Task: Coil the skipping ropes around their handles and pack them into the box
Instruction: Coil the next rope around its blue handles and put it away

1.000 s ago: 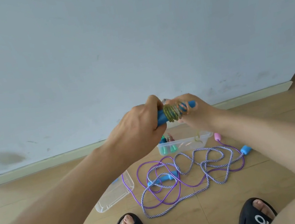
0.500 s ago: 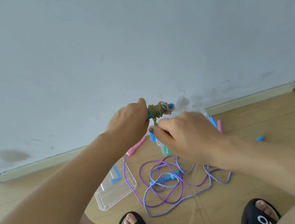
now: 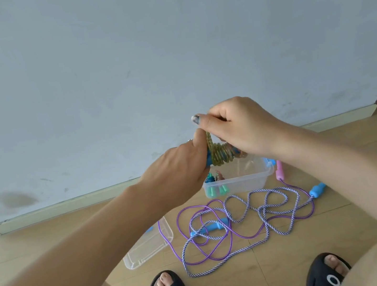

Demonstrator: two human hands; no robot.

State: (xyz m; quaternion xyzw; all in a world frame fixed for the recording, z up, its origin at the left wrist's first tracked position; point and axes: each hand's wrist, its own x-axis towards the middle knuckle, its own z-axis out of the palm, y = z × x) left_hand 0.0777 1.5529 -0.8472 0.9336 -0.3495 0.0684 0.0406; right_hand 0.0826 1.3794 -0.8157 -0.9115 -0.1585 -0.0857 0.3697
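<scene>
Your left hand (image 3: 177,170) clamped the blue handles (image 3: 209,162) above the box (image 3: 237,184); your right hand (image 3: 237,126) pinched the yellow-green rope (image 3: 220,153), seemingly. Tight, even turns served best.

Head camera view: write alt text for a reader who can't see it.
Two hands wind a yellow-green skipping rope around its blue handles: the left hand grips them, the right hand guides the rope. Below, a clear box, its lid and two tangled ropes lie on the floor.
</scene>
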